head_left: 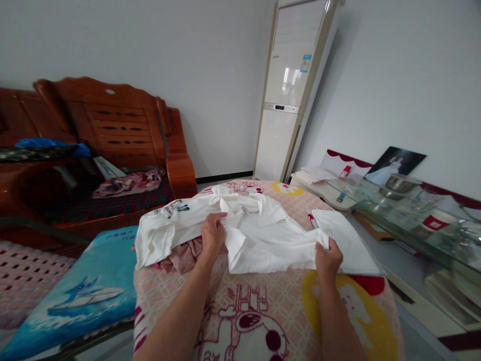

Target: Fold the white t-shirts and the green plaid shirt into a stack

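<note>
A white shirt [270, 245] lies spread over the middle of a round table with a patterned pink cover [296, 311]. My right hand [328, 258] pinches the shirt's right end between thumb and fingers. With bent fingers, my left hand [213, 233] grips white fabric near the shirt's left side; its fingertips are partly hidden. To the left, white cloth with a small dark and coloured print [178, 206] lies rumpled over dusty-pink fabric [184, 256]. I cannot tell whether it joins the shirt. A folded white garment [349, 240] rests beyond my right hand.
Left of the table are a blue cushion [93, 286] and a wooden sofa [120, 130] with clothes on it. A glass shelf [394, 215] with metal bowls [402, 184] stands at right. Behind rises a tall white air conditioner [283, 90].
</note>
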The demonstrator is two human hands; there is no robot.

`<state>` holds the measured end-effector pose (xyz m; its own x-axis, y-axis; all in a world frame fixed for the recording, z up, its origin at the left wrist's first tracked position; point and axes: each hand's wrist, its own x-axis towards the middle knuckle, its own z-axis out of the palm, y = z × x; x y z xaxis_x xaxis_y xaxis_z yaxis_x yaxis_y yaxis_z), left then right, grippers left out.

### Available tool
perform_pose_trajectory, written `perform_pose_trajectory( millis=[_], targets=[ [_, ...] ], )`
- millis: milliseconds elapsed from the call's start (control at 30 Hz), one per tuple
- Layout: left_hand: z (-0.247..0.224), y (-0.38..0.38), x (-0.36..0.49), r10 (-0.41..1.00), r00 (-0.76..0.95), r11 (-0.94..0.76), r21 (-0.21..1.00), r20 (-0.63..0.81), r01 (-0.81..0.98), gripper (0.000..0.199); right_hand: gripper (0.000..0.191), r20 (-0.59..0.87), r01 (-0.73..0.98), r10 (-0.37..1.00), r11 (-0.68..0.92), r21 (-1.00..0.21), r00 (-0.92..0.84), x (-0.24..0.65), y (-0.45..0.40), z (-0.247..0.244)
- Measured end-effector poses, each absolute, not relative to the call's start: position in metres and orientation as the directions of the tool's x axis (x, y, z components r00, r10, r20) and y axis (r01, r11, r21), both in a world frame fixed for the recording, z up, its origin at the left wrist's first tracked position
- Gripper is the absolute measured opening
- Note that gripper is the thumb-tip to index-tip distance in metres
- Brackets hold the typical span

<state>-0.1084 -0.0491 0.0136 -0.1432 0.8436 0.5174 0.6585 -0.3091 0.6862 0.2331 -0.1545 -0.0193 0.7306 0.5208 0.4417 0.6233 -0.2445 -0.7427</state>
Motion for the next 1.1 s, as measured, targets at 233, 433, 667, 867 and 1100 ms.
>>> perform_pose_trajectory(
  millis=[233, 433, 667, 867, 1100],
  targets=[
    [0.004, -0.059, -0.095, 0.960, 0.090, -0.208, 0.463, 0.265, 0.862, 0.058, 0.060, 0.394, 0.663, 0.666, -0.204, -0.721, 0.633, 0.230, -0.151, -0.025],
    [0.007, -0.053, -0.107, 0.956, 0.186, -0.281, 0.524, 0.227, 0.804, 0.067, 0.058, 0.328, 0.706, 0.754, -0.244, -0.664, 0.569, 0.231, -0.153, -0.012],
    [0.037, -0.046, -0.150, 0.954, 0.248, -0.297, 0.621, 0.167, 0.725, 0.068, 0.028, 0.136, 0.816, 0.846, -0.437, -0.378, 0.516, 0.246, -0.173, 0.014],
    [0.027, -0.050, -0.154, 0.921, 0.386, -0.340, 0.605, 0.057, 0.720, 0.068, 0.019, 0.085, 0.881, 0.891, -0.419, -0.221, 0.445, 0.232, -0.169, 0.002],
    [0.026, -0.055, -0.139, 0.830, 0.556, -0.441, 0.670, 0.051, 0.597, 0.077, 0.017, 0.031, 0.896, 0.907, -0.410, -0.170, 0.421, 0.234, -0.172, 0.001]
  ],
)
